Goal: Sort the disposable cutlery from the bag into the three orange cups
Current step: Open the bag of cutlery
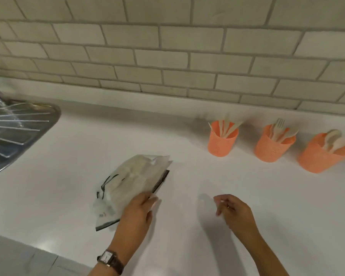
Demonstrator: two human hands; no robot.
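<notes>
White counter (139, 134); steel drainboard (22, 124) at left; tiled wall (167, 46) behind.

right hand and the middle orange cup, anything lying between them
Nothing: in the head view only bare white countertop runs from the right hand to the middle orange cup.

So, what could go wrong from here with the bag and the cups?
1. The left hand rests only on the near edge of the plastic bag; the bag may slide when pieces are pulled out.
2. Cutlery sticks out above the three orange cups; the right hand could tip one.
</notes>
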